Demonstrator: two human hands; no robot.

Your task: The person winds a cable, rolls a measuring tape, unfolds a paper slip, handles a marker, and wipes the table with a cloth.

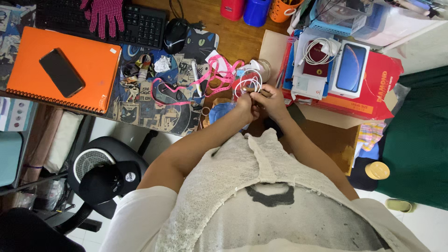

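Looking down from the head camera, we see our two hands brought together over the near edge of the desk. Our left hand (246,106) is curled shut, fingers pinched on a thin white cable (248,84) whose loops rise just above the knuckles. Our right hand (272,101) is closed too, its fingertips meeting the left and gripping the same cable — the two hands touch.

The cable coil sits between a pink ribbon (212,77) on its left and a stack of boxes on its right, topped by a white phone box (351,68) lying on a red carton (378,88). Room around the hands is tight: clutter presses in on both sides.

Further left the desk opens a little. An orange notebook (88,65) lies flat with a dark phone (61,72) on it, well apart from the hands. A black keyboard (140,25) runs along the far edge, a pink glove (103,16) draped over it and a black mouse (175,35) just beside it. Below the desk's front edge — to our left — a black chair (105,175) stands with a cap on its seat.
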